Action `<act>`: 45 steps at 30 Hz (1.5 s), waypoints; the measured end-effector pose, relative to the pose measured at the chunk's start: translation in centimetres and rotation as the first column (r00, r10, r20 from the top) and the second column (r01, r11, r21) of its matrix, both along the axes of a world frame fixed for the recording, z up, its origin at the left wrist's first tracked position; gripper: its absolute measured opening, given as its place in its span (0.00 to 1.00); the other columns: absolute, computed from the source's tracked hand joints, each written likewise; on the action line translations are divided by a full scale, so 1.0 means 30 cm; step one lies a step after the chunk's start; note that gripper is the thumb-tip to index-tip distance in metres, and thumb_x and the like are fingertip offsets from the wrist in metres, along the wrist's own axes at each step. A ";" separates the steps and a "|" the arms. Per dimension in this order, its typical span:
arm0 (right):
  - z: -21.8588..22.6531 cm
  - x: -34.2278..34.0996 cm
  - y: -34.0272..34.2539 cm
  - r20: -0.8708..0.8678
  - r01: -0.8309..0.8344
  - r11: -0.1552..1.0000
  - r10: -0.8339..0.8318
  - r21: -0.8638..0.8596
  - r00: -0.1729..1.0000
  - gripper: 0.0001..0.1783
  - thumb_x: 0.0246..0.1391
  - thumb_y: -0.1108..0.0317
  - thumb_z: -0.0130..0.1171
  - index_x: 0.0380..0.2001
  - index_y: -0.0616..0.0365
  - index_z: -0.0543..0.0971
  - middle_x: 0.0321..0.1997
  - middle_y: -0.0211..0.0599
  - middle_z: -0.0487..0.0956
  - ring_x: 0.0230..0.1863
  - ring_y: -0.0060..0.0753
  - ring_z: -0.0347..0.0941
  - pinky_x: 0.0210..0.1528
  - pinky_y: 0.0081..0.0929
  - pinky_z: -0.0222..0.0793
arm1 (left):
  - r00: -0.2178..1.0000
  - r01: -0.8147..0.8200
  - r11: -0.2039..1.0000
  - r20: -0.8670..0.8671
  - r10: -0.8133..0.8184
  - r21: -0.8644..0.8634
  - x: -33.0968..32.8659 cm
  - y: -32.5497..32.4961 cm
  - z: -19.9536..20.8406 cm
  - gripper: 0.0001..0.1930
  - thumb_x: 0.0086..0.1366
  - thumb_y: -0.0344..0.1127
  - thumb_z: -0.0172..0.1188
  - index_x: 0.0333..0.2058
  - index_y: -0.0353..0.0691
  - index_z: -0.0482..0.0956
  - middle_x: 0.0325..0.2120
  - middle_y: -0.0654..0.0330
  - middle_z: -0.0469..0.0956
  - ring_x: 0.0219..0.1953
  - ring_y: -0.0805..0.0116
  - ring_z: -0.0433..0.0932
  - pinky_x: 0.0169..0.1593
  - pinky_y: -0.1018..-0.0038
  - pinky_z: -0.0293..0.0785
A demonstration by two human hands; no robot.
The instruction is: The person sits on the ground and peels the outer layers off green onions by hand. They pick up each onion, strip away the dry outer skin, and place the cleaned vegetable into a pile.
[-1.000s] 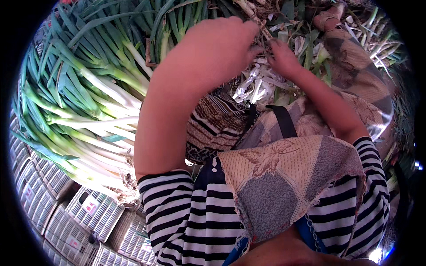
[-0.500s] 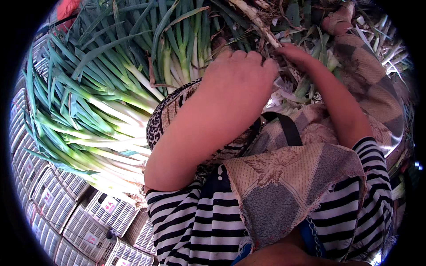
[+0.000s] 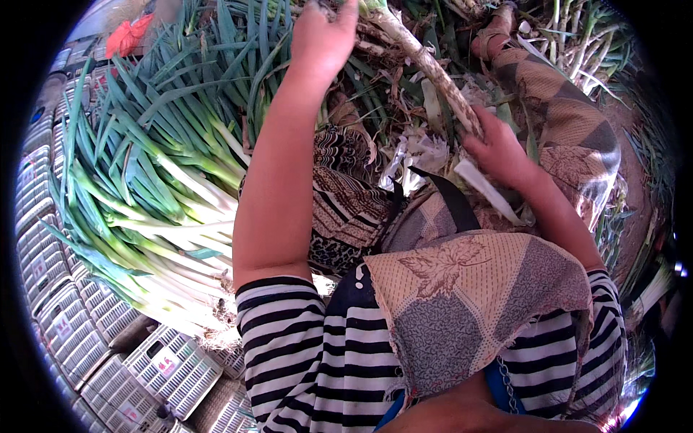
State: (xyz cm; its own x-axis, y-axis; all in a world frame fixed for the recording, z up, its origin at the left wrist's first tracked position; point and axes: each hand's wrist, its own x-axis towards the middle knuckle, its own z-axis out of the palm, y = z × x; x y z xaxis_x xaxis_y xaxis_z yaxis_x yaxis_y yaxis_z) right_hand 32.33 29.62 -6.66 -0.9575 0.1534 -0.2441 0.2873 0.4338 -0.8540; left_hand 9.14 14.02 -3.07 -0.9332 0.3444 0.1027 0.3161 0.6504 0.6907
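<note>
Likely light and stiff, the soiled leek [image 3: 436,67] — best held mid-shank, as loose skin may slip — slants beside pale peelings [image 3: 420,150], the right hand's [image 3: 501,153] grip clasping its lower end; the left hand's [image 3: 323,40] grip I can't tell.

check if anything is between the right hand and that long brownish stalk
Nothing visible stands between them: the fingers of the right hand meet the lower end of the long brownish stalk. A pale strip shows just below, close to the hand, but not in between.
</note>
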 end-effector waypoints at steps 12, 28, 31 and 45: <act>0.092 -0.097 -0.070 -0.392 -0.068 0.952 0.188 0.300 0.900 0.29 0.52 0.55 0.53 0.51 0.62 0.61 0.39 0.50 0.74 0.41 0.46 0.73 0.45 0.34 0.68 | 0.810 -0.228 0.641 0.508 -0.294 0.733 0.041 -0.049 0.227 0.24 0.60 0.48 0.53 0.44 0.31 0.69 0.35 0.54 0.76 0.38 0.62 0.75 0.41 0.68 0.71; 0.262 -0.559 -0.241 -0.403 -0.259 0.673 -0.064 -0.693 0.913 0.12 0.55 0.65 0.54 0.40 0.59 0.72 0.33 0.27 0.75 0.33 0.15 0.68 0.36 0.15 0.66 | 0.862 -0.221 0.566 0.431 -0.268 0.794 0.092 -0.116 0.271 0.19 0.61 0.40 0.55 0.44 0.31 0.71 0.36 0.59 0.75 0.36 0.71 0.73 0.38 0.76 0.68; 0.267 -0.563 -0.270 -0.370 -0.209 0.691 -0.092 -0.692 0.924 0.13 0.55 0.65 0.54 0.42 0.60 0.72 0.33 0.27 0.75 0.33 0.15 0.68 0.35 0.15 0.66 | 0.879 -0.234 0.555 0.418 -0.230 0.798 0.036 -0.127 0.215 0.18 0.59 0.40 0.57 0.42 0.30 0.72 0.34 0.59 0.75 0.34 0.71 0.73 0.37 0.76 0.67; 0.196 -0.449 -0.156 -0.322 -0.046 0.704 -0.264 -0.708 0.909 0.11 0.56 0.66 0.52 0.40 0.59 0.73 0.32 0.25 0.74 0.31 0.14 0.67 0.32 0.15 0.65 | 0.804 -0.271 0.744 0.569 -0.174 0.611 0.100 0.012 0.216 0.17 0.55 0.43 0.61 0.32 0.32 0.76 0.24 0.60 0.75 0.24 0.72 0.71 0.24 0.74 0.64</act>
